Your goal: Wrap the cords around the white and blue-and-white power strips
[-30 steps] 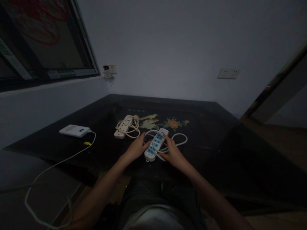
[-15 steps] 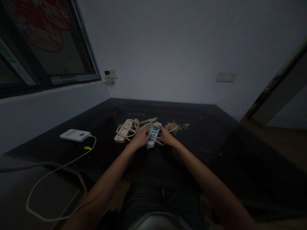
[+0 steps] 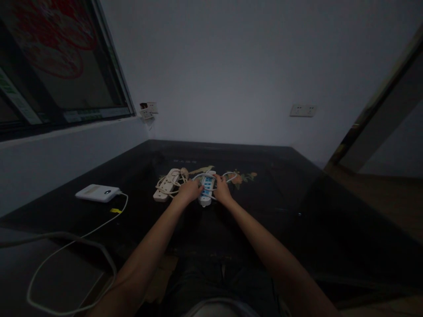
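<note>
A white power strip with a blue socket face (image 3: 207, 185) lies on the dark table, its white cord looped over and around it. My left hand (image 3: 189, 192) grips its left side, thumb on the edge near the blue sockets. On the opposite side, my right hand (image 3: 222, 191) curls its fingers round the strip and its cord; some fingertips are hidden. Just left of my left hand lies a second, cream-white power strip (image 3: 161, 195), with its own cord wrapped about it.
A white power bank (image 3: 95, 193) with a white cable (image 3: 99, 227) lies at the table's left, near a yellow scrap (image 3: 116, 211). The cable hangs over the front edge of the dark table (image 3: 251, 242). Wall sockets (image 3: 303, 110) and a window (image 3: 66, 66) are behind.
The view has shifted slightly, moving everything a little left and down. The blue-faced strip stands a bit straighter between my hands, which still hold it.
</note>
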Motion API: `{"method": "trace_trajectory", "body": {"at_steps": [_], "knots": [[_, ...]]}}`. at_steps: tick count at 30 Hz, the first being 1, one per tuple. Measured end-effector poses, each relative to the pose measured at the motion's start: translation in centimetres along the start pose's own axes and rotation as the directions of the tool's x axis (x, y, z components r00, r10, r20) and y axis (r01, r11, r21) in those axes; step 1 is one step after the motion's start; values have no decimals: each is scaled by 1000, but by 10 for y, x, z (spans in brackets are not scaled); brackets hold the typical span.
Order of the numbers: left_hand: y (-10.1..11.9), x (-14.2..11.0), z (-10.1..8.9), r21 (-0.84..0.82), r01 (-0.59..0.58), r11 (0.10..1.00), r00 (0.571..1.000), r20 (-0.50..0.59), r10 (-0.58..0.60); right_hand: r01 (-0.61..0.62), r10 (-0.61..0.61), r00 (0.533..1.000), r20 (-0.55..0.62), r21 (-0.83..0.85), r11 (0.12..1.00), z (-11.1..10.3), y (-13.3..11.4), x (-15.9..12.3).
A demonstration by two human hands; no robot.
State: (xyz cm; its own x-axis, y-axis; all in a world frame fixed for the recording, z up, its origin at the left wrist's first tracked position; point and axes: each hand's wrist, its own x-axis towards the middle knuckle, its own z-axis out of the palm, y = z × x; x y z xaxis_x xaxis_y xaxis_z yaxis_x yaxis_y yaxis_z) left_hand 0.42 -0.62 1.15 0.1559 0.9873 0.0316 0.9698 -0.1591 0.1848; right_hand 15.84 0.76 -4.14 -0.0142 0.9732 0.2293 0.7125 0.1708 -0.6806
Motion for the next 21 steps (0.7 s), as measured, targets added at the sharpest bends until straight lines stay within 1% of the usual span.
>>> {"method": "trace_trajectory", "body": {"at_steps": [6, 10, 14, 21], "knots": [[1, -16, -15, 10, -3, 1000, 999, -50, 4, 5, -4, 1000, 9, -28, 1000, -2, -2, -3], [-3, -21, -22, 9, -4, 1000, 998, -66, 5, 2, -2, 1000, 7, -42, 999, -2, -5, -3], [-6, -21, -21, 11, -7, 1000, 998, -63, 7, -9, 10, 1000, 11, -53, 999, -1, -7, -3], [-2, -26, -13, 13, -55, 998, 998, -39, 56, 3, -1, 999, 40, -42, 999, 1, -12, -7]]}}
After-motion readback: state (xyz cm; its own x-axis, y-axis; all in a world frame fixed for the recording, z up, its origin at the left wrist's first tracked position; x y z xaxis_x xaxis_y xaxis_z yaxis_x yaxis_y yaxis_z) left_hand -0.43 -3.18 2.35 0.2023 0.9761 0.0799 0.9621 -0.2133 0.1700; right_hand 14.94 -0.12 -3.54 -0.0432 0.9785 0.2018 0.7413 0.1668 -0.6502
